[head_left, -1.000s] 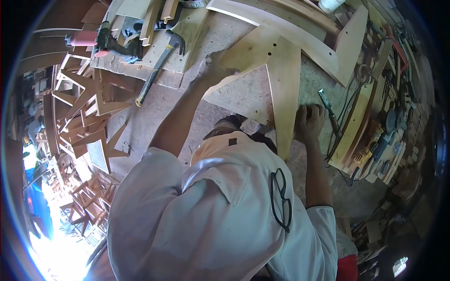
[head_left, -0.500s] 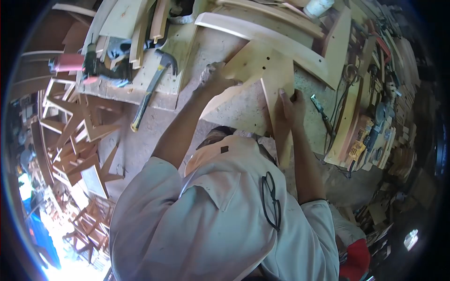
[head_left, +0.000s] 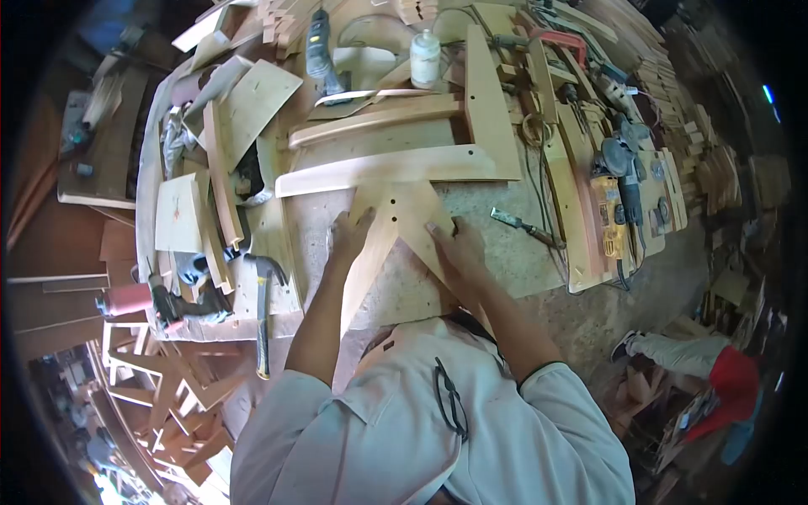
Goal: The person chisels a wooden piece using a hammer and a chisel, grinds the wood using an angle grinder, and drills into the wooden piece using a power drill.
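A pale V-shaped wooden piece (head_left: 411,204) with two dark holes near its point lies on the bench, its legs spreading toward my body. Its top edge meets or sits very near a long curved wooden rail (head_left: 379,171); contact is hard to tell. My left hand (head_left: 348,239) grips the outer edge of the left leg, thumb on top. On the right leg, my right hand (head_left: 458,254) is closed with its thumb over the upper face; some fingers are hidden. A chisel (head_left: 526,225) lies right of my right hand.
At left are a claw hammer (head_left: 264,311) overhanging the bench edge and a cordless drill (head_left: 181,303). A white bottle (head_left: 425,61) and a power tool (head_left: 320,55) stand farther back. An angle grinder (head_left: 623,168) lies right. Another person's red garment (head_left: 730,383) shows lower right.
The V-shaped piece has turned so its point faces away from me and now lies by the curved rail. Both hands shifted along its legs, and the camera view has swung.
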`<state>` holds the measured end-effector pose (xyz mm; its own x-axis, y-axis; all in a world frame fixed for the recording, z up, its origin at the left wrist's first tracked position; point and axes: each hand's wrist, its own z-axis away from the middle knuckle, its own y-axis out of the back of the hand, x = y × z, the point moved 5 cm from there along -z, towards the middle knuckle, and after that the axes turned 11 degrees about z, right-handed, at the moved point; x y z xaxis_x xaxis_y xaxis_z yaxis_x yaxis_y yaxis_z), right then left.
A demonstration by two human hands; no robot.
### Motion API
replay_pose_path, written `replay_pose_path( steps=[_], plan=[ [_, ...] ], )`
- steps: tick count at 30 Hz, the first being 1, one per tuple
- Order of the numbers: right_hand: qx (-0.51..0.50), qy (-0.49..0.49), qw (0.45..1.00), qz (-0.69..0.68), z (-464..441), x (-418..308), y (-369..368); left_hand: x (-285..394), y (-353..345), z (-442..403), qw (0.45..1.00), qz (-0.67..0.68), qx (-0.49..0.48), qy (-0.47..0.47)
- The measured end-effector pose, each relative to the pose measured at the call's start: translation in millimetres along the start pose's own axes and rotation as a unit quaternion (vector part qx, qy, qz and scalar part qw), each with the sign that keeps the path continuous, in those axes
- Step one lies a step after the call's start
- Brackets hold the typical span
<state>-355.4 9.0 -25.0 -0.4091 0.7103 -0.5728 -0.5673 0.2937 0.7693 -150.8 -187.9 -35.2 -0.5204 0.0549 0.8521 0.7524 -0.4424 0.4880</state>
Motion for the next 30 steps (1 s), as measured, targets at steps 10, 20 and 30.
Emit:
replay_pose_path(
  steps=[10,20,30],
  plan=[
    [-0.049,0.013,0.999,0.008,3.1,-0.8,10.9,-27.1,-2.0,-6.4,0.996,-0.069,0.035,0.035],
    [-0.058,-0.016,0.998,-0.023,0.7,-6.5,14.7,-114.0,-19.3,-38.9,0.997,0.040,0.060,0.010],
    [-0.027,0.031,0.999,0.024,-2.4,-10.3,2.5,-36.7,-5.6,-5.7,0.988,-0.085,0.045,0.119]
  ],
)
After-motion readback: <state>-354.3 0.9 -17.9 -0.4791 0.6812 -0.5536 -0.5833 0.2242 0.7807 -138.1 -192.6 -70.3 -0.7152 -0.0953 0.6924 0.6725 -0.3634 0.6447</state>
